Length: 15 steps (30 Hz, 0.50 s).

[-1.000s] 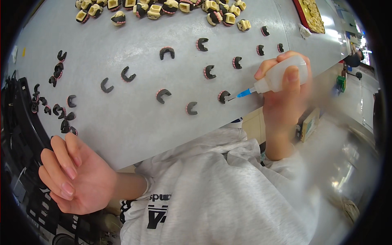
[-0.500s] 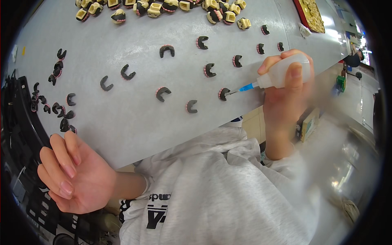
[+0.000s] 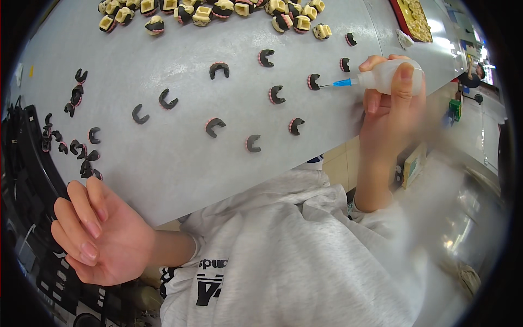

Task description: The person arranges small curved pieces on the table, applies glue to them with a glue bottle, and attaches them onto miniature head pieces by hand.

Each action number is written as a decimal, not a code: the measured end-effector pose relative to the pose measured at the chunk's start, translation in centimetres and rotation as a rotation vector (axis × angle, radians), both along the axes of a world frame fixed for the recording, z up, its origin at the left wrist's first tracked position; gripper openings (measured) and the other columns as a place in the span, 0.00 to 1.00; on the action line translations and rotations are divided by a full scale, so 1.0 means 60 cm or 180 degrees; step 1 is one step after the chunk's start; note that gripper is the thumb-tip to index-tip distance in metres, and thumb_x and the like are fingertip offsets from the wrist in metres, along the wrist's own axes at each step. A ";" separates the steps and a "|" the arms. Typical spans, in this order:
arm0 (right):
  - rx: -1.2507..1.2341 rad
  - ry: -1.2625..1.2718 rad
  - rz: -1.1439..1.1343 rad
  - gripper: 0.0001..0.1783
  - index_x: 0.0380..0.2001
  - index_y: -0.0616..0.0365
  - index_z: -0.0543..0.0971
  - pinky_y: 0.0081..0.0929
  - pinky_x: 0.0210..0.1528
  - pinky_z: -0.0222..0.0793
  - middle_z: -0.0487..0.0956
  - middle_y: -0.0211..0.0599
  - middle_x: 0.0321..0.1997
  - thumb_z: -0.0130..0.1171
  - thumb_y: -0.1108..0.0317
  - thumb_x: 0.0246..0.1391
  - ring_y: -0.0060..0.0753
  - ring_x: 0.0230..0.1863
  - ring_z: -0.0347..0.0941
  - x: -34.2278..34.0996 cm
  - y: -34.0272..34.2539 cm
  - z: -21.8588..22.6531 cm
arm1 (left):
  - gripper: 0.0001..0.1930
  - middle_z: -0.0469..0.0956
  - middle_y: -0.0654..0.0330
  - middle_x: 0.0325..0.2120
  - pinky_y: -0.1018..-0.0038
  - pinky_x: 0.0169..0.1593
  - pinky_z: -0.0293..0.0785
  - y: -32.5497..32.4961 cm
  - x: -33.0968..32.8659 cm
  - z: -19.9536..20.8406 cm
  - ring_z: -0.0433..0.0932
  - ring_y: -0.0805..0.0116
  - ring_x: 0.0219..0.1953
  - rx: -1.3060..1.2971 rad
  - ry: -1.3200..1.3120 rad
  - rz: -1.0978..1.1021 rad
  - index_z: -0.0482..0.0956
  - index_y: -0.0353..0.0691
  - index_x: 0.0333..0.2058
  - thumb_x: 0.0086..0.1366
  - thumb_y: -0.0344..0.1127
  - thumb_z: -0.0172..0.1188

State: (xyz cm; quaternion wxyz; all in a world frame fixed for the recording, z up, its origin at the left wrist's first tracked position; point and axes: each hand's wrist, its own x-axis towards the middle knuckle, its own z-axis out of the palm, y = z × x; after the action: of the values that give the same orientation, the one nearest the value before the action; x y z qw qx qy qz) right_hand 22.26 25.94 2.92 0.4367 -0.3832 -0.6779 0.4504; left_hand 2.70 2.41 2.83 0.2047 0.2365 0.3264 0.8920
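Observation:
My right hand (image 3: 393, 111) is wrapped round a small translucent squeeze bottle (image 3: 384, 77) with a blue needle tip (image 3: 342, 83). The bottle is tilted sideways, and its thin needle points left, at or very close to a black U-shaped piece with a bumpy pink rim (image 3: 312, 82). Whether liquid comes out is too small to tell. Several similar U-shaped pieces (image 3: 276, 95) lie spread over the grey tabletop (image 3: 180, 180). Palm up at the table's front left edge, my left hand (image 3: 111, 240) holds nothing, its fingers loosely bent and apart.
Many cream-and-black toy-like parts (image 3: 202, 16) crowd the far side of the table. A cluster of black U-shaped pieces (image 3: 81, 148) lies at the left. At the far right stands a red-rimmed tray (image 3: 406, 22) of pale bits, with crumpled white tissue (image 3: 404, 39) beside it.
My right hand has carried the bottle up and slightly right, so the needle has gone from a nearer U-shaped piece to one farther off. My left hand has stayed in place.

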 end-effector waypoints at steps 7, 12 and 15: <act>-0.0040 0.0307 0.0002 0.15 0.37 0.62 0.68 0.11 0.14 0.49 0.79 0.45 0.28 0.49 0.58 0.62 0.12 0.12 0.55 -0.003 0.001 -0.003 | 0.12 0.65 0.71 0.21 0.77 0.37 0.54 0.001 0.000 0.000 0.60 0.76 0.29 0.0013 0.0006 -0.0027 0.63 0.48 0.18 0.58 0.34 0.54; -0.0040 0.0240 -0.0067 0.15 0.37 0.62 0.68 0.11 0.13 0.50 0.79 0.45 0.28 0.49 0.58 0.62 0.12 0.12 0.56 -0.007 -0.002 0.000 | 0.12 0.65 0.71 0.21 0.78 0.37 0.54 0.000 0.000 -0.001 0.60 0.76 0.29 0.0000 0.0018 -0.0034 0.63 0.48 0.18 0.58 0.34 0.54; -0.0058 0.0214 -0.0101 0.16 0.37 0.62 0.68 0.11 0.13 0.50 0.79 0.45 0.28 0.49 0.58 0.62 0.12 0.12 0.56 -0.008 -0.002 0.001 | 0.12 0.64 0.72 0.21 0.78 0.37 0.54 0.000 0.000 0.000 0.60 0.76 0.29 -0.0009 0.0021 -0.0011 0.63 0.48 0.18 0.58 0.34 0.54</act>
State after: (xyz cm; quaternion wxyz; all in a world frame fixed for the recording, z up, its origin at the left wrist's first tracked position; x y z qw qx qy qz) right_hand 21.79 25.79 2.97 0.4628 -0.3826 -0.6526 0.4621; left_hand 2.73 2.42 2.80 0.2055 0.2396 0.3280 0.8904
